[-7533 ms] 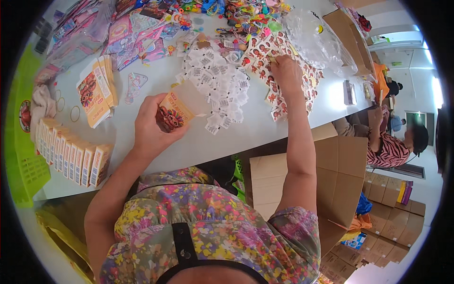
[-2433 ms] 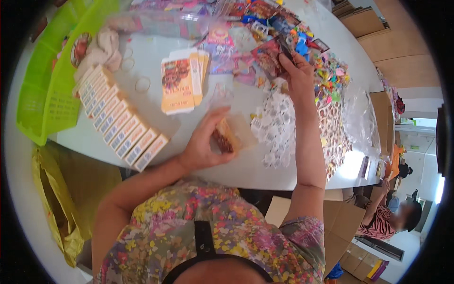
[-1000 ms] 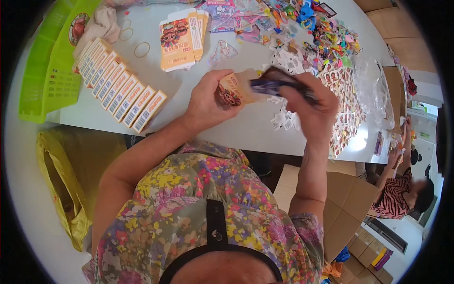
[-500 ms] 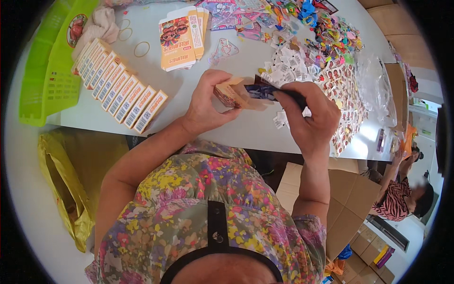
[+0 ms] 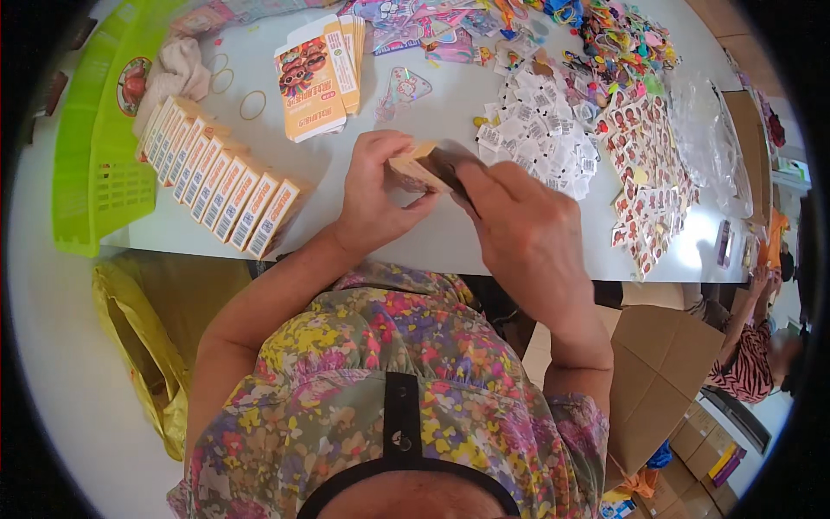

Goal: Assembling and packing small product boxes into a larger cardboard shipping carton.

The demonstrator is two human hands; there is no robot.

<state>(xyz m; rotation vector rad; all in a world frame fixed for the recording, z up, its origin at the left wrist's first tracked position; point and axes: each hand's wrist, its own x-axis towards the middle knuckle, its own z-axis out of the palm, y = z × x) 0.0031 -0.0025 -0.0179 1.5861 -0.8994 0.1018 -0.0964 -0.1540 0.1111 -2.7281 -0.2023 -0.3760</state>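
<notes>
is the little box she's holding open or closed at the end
Open. The small carton in the left hand has its right end flap up, and the right hand is pressing a dark packet into that end.

Both forearms rise from the lower edge, elbows bent; the left hand (image 5: 376, 195) curls in a closed grip, the right hand (image 5: 523, 229) pinching beside it.

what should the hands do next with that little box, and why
Probably push the dark packet fully in. The left hand holds the small box with its end open, and the right hand presses the dark packet into that opening; part remains outside.
</notes>
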